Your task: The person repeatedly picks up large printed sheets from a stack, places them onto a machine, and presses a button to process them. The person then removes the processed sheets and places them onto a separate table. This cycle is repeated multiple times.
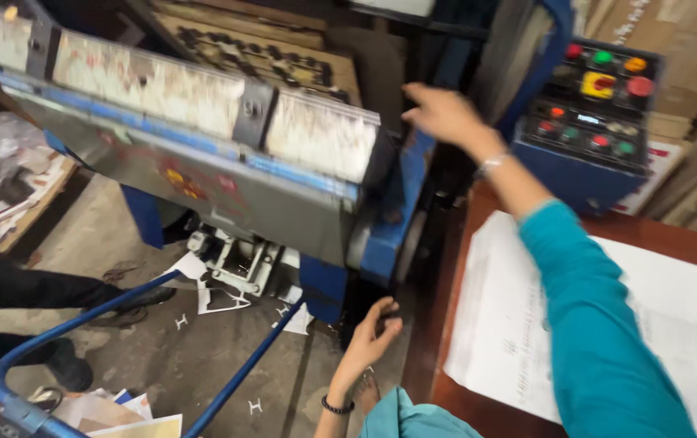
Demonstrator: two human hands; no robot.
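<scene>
The right hand (444, 113), fingers spread and holding nothing, reaches toward the blue press (283, 162) beside its button panel (596, 105). The left hand (374, 334) hangs low with fingers loosely curled, empty, near the machine's base. Printed sheets (503, 324) lie on the table (454, 397). A sleeve or finger could, I judge, be caught at the press's edge.

A brown wooden worktop (478, 405) stood at the right, with a stack of large white printed sheets (511, 324) lying flat on it. The grey concrete floor (162, 357) below carried scattered white paper offcuts (219, 302) and loose sheets (133, 418)
</scene>
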